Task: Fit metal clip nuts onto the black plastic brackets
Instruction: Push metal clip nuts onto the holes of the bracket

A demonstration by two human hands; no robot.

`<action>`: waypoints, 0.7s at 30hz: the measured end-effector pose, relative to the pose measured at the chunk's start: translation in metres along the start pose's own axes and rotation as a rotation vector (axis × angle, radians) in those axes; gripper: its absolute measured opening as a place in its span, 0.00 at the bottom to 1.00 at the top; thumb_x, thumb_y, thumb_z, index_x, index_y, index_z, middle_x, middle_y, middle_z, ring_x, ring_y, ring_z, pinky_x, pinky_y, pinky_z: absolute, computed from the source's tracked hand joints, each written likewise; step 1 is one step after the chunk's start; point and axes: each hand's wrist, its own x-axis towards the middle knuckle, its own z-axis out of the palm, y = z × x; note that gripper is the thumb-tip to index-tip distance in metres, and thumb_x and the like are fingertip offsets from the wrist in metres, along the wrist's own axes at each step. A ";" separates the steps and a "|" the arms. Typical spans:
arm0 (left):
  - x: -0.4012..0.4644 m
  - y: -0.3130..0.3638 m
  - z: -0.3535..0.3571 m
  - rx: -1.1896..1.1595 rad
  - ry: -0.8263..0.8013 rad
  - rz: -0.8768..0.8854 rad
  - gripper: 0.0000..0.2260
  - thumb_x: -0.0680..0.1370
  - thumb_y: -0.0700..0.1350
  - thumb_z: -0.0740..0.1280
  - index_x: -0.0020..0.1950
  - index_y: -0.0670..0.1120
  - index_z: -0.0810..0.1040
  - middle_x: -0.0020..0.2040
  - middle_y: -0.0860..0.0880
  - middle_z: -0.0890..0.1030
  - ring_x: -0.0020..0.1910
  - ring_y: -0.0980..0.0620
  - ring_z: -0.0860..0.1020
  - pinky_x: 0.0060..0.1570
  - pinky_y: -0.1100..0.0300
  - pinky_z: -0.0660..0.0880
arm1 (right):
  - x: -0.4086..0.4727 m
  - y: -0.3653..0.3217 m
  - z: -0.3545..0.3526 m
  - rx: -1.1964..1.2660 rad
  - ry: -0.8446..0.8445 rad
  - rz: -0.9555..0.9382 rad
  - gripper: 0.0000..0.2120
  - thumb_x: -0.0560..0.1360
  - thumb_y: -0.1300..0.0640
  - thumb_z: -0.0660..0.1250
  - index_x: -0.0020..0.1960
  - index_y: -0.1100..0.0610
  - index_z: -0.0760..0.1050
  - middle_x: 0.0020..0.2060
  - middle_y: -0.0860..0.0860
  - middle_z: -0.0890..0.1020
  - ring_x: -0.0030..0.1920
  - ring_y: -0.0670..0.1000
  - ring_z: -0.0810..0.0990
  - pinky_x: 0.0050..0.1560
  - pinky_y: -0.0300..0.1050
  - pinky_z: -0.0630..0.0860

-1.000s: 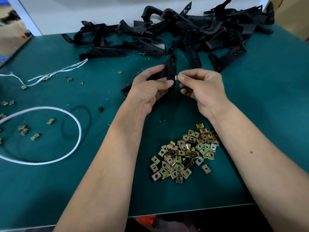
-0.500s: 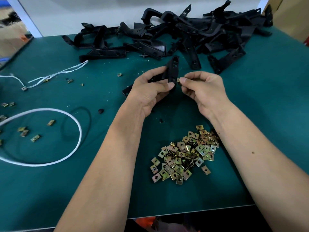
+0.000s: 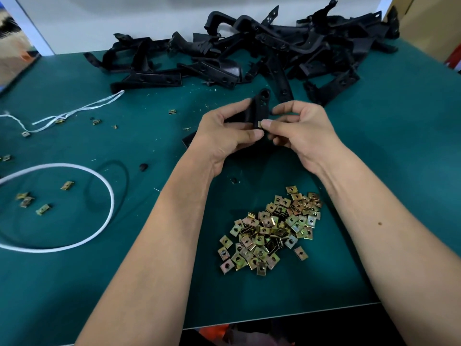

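Observation:
My left hand [image 3: 224, 136] grips a black plastic bracket [image 3: 260, 104] above the green table, its holed end pointing up and away. My right hand [image 3: 301, 131] pinches a small brass-coloured clip nut [image 3: 259, 124] against the bracket's right edge, thumb tip on the nut. The bracket's lower part is hidden behind my left fingers. A heap of loose clip nuts [image 3: 269, 233] lies on the table below my hands. A big pile of black brackets [image 3: 262, 58] lies along the table's far side.
A white cord loop [image 3: 109, 196] and a thin white string [image 3: 74, 111] lie at the left, with a few stray clip nuts [image 3: 67, 185] near them. The table's front edge [image 3: 274, 318] runs below the nut heap. A wall stands behind the bracket pile.
Both hands have kept hold of the bracket. My right thumb and the clip nut have slid lower along the bracket's edge, and my right fingers have spread apart above the thumb.

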 end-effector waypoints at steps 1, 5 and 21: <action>0.001 -0.001 0.001 0.043 0.015 0.012 0.31 0.70 0.24 0.74 0.69 0.47 0.78 0.47 0.40 0.87 0.45 0.49 0.86 0.47 0.59 0.82 | 0.000 -0.003 -0.003 -0.073 -0.015 -0.002 0.16 0.73 0.64 0.78 0.56 0.61 0.76 0.35 0.55 0.85 0.31 0.49 0.81 0.31 0.41 0.78; 0.003 -0.002 -0.003 0.285 0.131 0.083 0.36 0.68 0.27 0.77 0.71 0.54 0.78 0.51 0.43 0.85 0.52 0.51 0.84 0.55 0.59 0.81 | -0.006 -0.025 -0.035 -0.677 -0.373 -0.035 0.17 0.66 0.46 0.81 0.49 0.55 0.82 0.38 0.53 0.86 0.35 0.47 0.81 0.35 0.43 0.78; 0.014 -0.005 -0.015 0.264 0.131 0.075 0.26 0.67 0.34 0.75 0.61 0.54 0.83 0.41 0.49 0.85 0.41 0.51 0.81 0.46 0.61 0.79 | -0.009 -0.028 -0.029 -0.921 -0.632 -0.171 0.05 0.77 0.54 0.74 0.43 0.52 0.82 0.37 0.48 0.85 0.35 0.43 0.78 0.37 0.37 0.73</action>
